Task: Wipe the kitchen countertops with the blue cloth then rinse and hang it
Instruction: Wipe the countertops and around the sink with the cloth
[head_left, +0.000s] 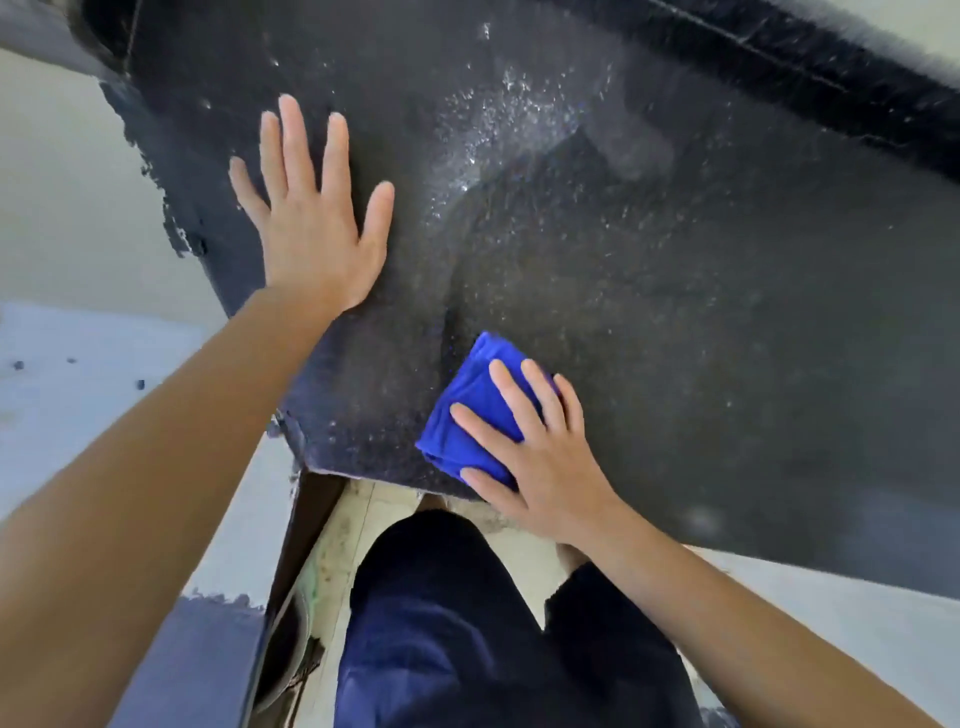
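Observation:
A dark speckled countertop (649, 270) fills most of the head view. A folded blue cloth (470, 410) lies on it near the front edge. My right hand (540, 457) presses flat on the cloth with straight, spread fingers and covers its right part. My left hand (311, 218) rests palm down on the bare counter to the left, fingers spread, holding nothing. A glossy, wet-looking patch (509, 114) shines on the counter beyond both hands.
The counter's front edge (363, 475) runs just below the cloth, and its left edge (171, 208) is close to my left hand. A dark raised ledge (810, 67) borders the far right. My legs in dark trousers (467, 623) stand over a pale floor (78, 405).

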